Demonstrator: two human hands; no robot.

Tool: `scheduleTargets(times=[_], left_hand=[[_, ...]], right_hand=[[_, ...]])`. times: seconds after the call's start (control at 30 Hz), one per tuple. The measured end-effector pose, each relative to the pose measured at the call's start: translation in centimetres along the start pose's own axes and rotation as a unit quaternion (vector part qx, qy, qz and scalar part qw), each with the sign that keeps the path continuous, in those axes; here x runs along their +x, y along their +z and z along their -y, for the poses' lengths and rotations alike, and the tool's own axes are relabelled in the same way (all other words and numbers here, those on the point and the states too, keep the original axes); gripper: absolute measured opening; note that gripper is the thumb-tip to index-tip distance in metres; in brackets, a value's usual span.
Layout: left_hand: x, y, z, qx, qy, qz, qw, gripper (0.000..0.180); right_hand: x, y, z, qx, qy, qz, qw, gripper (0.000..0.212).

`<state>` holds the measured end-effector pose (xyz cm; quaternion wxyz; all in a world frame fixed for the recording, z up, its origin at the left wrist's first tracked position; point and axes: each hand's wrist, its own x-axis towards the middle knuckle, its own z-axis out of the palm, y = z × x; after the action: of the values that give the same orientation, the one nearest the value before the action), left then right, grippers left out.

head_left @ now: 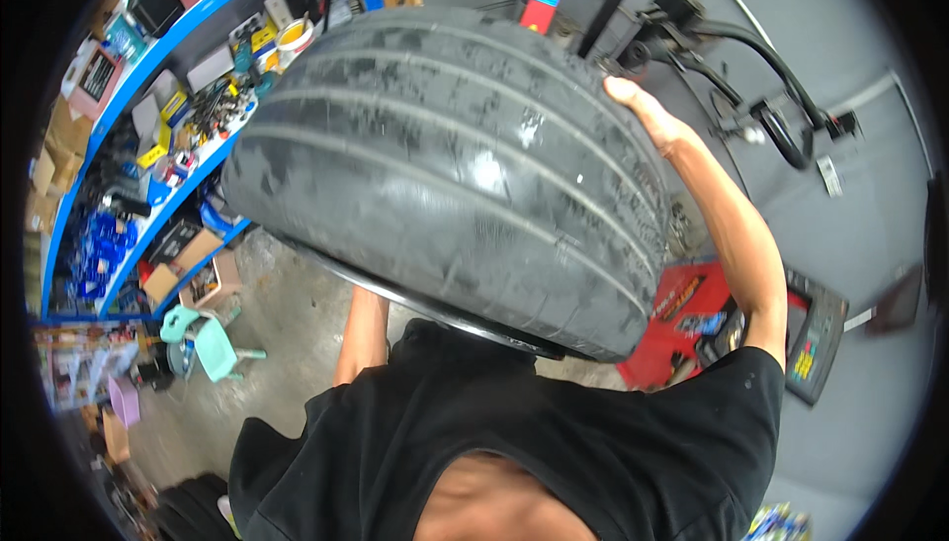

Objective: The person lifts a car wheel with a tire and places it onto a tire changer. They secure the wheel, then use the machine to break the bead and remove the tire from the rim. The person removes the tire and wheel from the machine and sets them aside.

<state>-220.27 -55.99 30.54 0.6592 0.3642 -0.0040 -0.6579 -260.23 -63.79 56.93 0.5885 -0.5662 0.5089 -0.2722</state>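
Note:
A large, worn black car tyre (445,175) with long grooves running round its tread fills the middle of the view, held up in front of my chest. It is tilted, and a glossy dark rim edge (435,309) shows along its lower side. My right hand (645,111) grips the tyre's upper right side, its thumb lying by the edge; the other fingers are hidden behind it. From below, my left forearm (363,335) goes up behind the rim edge. The tyre hides my left hand, so its grip cannot be seen.
Blue-edged shelves (178,32) crowded with boxes, tools and bottles curve along the left. A mint-green chair (211,345) stands on the concrete floor. To the right are a red machine (677,314) with a control panel (811,358) and a black mechanical arm (732,46) with hoses.

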Motion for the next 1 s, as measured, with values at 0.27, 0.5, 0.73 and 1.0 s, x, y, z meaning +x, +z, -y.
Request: scheduleTargets(times=[0.27, 0.5, 0.73, 1.0], left_hand=[[8.5, 7.7, 1.9, -0.082, 0.14, -0.201, 0.966, 0.09], [15.8, 12.4, 2.4, -0.007, 0.175, -0.379, 0.909, 0.095], [23.1, 14.5, 2.3, 0.159, 0.165, -0.439, 0.869, 0.089], [29.5, 17.0, 5.4, 0.33, 0.114, -0.425, 0.835, 0.088]], right_hand=[[16.1, -10.2, 0.1, 0.139, 0.056, -0.014, 0.989, 0.087], [15.8, -17.1, -13.7, 0.233, 0.062, -0.133, 0.961, 0.089], [18.7, -19.3, -18.6, 0.294, 0.035, -0.155, 0.943, 0.083], [19.0, -19.0, -23.1, 0.333, 0.044, -0.215, 0.917, 0.078]])
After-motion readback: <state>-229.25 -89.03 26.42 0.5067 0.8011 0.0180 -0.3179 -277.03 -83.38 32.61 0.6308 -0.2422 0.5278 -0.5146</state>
